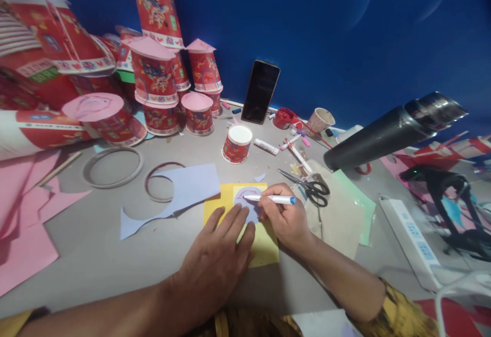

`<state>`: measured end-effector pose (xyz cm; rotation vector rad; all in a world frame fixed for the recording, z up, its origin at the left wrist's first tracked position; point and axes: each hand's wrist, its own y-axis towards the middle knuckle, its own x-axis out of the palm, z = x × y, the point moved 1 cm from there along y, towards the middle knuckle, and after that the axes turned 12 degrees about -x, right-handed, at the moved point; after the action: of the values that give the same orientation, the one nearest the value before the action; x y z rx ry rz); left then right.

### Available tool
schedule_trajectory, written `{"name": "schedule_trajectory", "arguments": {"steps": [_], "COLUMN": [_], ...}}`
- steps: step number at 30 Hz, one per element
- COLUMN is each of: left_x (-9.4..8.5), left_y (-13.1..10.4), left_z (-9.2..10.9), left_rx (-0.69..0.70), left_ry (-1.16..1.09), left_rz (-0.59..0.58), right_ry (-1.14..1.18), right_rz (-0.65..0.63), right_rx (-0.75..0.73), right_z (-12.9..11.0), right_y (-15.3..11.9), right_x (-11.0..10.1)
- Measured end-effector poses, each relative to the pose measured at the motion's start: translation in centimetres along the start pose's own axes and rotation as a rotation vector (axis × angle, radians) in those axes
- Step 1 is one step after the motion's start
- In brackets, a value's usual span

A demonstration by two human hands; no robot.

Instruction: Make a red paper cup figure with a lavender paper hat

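My right hand (286, 219) is closed round a white marker (271, 199) with a blue end, its tip on a round lavender paper piece (251, 213). Dark and reddish lines show on that piece. It lies on yellow paper (266, 247). My left hand (218, 252) lies flat with fingers spread, its fingertips on the lavender piece and the yellow paper. Left of them is a lavender sheet (197, 186) with a curved cut edge. A short red cup (237, 144) with a white top stands beyond my hands.
Red paper cups with pink tops (155, 71) are stacked at the back left. A phone (261, 91) leans against the blue wall. Scissors (312, 188), a dark cylinder (387, 132) and a power strip (410, 240) are on the right. Pink paper (28, 255) lies left.
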<state>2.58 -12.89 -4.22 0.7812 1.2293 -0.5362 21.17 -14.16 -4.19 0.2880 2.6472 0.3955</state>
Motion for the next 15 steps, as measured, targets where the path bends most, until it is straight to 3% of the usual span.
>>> {"name": "schedule_trajectory", "arguments": {"steps": [15], "left_x": [0.04], "left_y": [0.00], "left_z": [-0.01], "left_rx": [-0.001], "left_ry": [-0.002], "left_rz": [0.005], "right_ry": [-0.078], "right_rz": [-0.035], "right_rx": [-0.021], "right_z": [-0.37], "right_y": [0.29], "right_x": [0.03]}}
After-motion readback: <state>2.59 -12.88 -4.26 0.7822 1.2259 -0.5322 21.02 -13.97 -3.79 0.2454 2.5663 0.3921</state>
